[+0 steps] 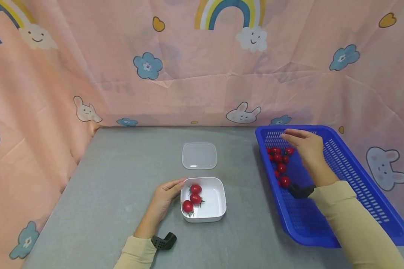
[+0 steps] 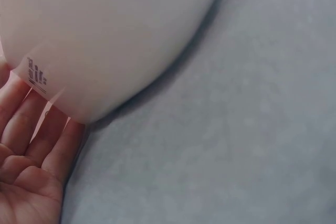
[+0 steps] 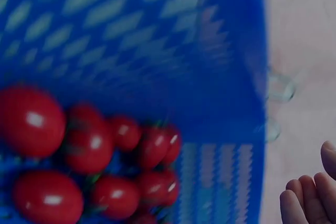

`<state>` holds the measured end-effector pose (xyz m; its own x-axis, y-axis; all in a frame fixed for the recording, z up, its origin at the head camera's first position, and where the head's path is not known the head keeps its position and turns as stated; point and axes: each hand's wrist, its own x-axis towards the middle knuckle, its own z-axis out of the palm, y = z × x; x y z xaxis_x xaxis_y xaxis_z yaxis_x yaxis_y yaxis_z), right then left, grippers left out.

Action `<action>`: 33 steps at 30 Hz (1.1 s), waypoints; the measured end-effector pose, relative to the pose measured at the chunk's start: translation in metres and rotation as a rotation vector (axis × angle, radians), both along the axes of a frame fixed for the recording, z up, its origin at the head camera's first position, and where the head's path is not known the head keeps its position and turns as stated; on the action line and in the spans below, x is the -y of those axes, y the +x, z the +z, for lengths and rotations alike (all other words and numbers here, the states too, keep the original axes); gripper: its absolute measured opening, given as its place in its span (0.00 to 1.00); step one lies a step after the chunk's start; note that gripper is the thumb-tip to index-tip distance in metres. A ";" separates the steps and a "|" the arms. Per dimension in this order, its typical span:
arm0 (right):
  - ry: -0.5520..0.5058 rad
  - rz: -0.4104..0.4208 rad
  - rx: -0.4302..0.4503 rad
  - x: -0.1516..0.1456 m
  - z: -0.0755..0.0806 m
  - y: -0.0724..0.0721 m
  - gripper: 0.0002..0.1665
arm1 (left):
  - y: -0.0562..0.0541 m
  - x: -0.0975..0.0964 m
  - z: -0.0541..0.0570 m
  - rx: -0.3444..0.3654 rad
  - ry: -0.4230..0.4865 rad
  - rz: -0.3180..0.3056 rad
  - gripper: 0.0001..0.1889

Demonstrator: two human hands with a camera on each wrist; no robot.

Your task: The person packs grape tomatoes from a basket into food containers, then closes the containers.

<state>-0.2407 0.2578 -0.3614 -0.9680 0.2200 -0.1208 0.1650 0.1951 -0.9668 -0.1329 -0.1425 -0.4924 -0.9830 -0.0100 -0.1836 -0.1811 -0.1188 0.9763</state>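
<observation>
A small white square box point(image 1: 218, 200) holds three cherry tomatoes point(image 1: 195, 198) with green stems, grouped along its left side. My left hand point(image 1: 165, 196) rests against the left side of this box, its fingers nearly straight along the wall; the left wrist view shows the fingers point(image 2: 55, 135) touching the box's outer side point(image 2: 121, 40). Over the far part of a blue basket point(image 1: 278, 213) my right hand point(image 1: 308, 147) is raised with nothing in it, thumb and fingers apart in the right wrist view. Several more cherry tomatoes point(image 1: 281, 168) lie in the basket's left part.
Behind the white box lies a clear, rounded-square lid point(image 1: 199, 155) on the grey table point(image 1: 121, 179). A pink printed cloth point(image 1: 188, 86) hangs along the back and sides. The basket's raised rim stands to the right of the box.
</observation>
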 end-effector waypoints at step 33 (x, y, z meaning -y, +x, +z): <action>0.289 -0.129 0.270 -0.043 -0.064 -0.025 0.36 | 0.001 0.001 0.001 0.001 -0.009 -0.004 0.18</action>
<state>-0.2659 0.3008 -0.4259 -0.8724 0.3992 -0.2822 0.4459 0.4132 -0.7940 -0.1320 -0.1431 -0.4913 -0.9828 -0.0079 -0.1844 -0.1825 -0.1088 0.9772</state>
